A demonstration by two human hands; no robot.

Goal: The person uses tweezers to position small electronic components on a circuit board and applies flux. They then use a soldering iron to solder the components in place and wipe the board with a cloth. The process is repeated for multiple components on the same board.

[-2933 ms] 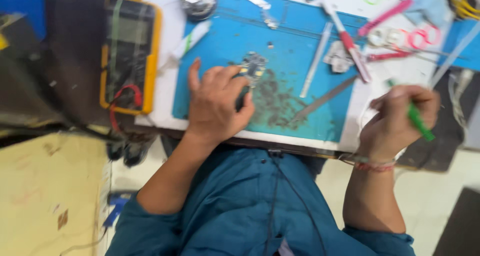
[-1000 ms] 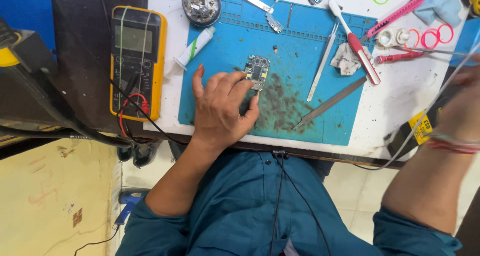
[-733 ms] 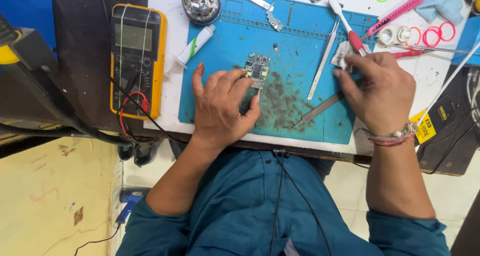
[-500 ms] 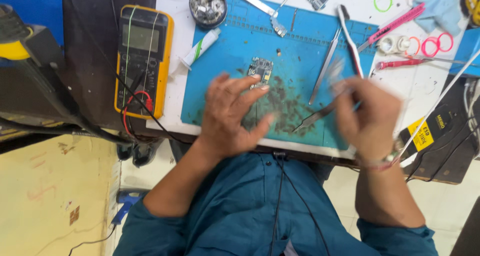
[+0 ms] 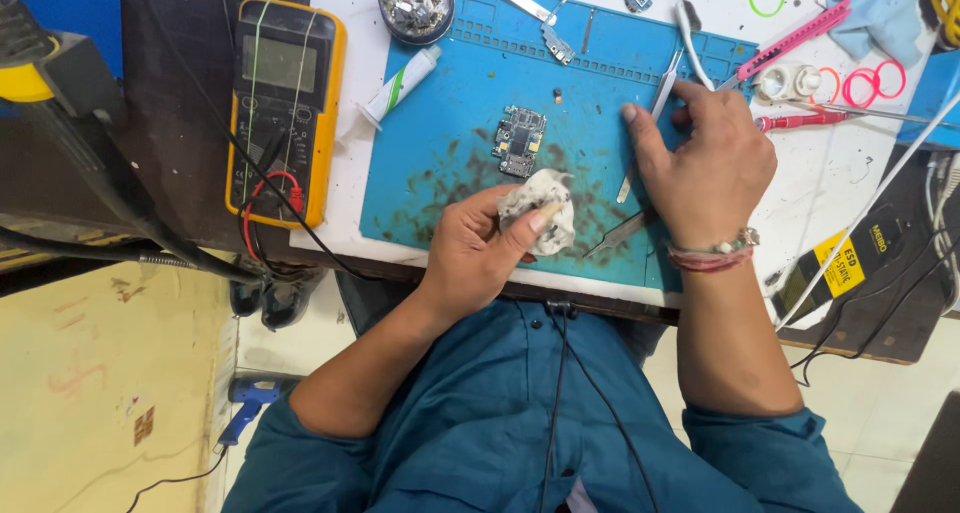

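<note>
My left hand (image 5: 480, 253) is raised a little above the near edge of the blue work mat (image 5: 600, 63) and pinches a crumpled, stained white wipe (image 5: 538, 208). A small green circuit board (image 5: 520, 140) lies bare on the mat just beyond the wipe. Palm down on the mat's right part, my right hand (image 5: 705, 168) has its thumb spread and its fingertips on a thin metal tool (image 5: 655, 103). Metal tweezers (image 5: 622, 233) lie partly hidden under its wrist side.
A yellow multimeter (image 5: 285, 108) with red and black leads sits left of the mat. A white tube (image 5: 402, 81) and a round tin of parts (image 5: 415, 3) are at the back left. Pink tools (image 5: 795, 38), red rings (image 5: 872, 81) and cables crowd the right side.
My left hand has lifted off the circuit board, which is now uncovered, and holds the wipe. My right hand came in from the right and settled on the tools on the mat.
</note>
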